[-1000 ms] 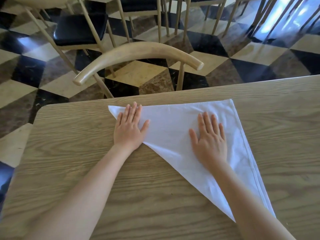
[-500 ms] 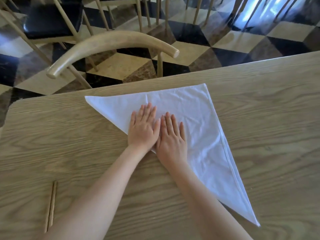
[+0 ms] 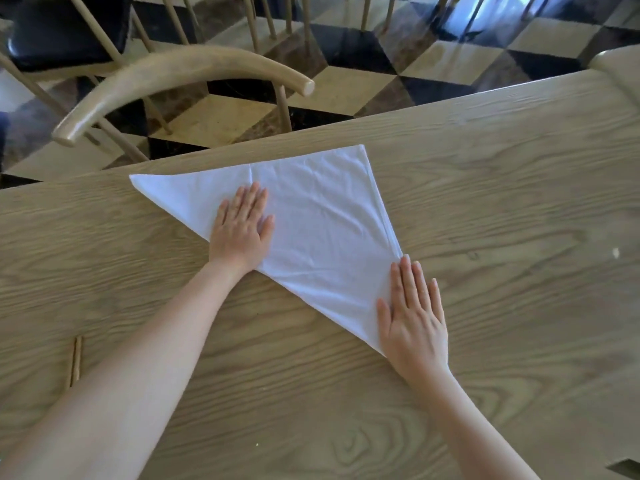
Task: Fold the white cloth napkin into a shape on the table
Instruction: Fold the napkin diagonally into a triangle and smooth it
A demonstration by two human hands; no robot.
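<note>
Napkin (image 3: 322, 230): white triangle, long fold running far-left to near-right on wooden surface (image 3: 502, 202); faintly creased | left hand (image 3: 240, 230) flat, holding nothing; right hand (image 3: 414, 320) flat on near tip

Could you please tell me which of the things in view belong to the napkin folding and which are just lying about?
Part of the job:
- white napkin, folded into a triangle
- left hand, flat on it
- right hand, flat on its near corner
- table

Just lying about:
- chopsticks near the left forearm
- wooden chair beyond the table
</note>
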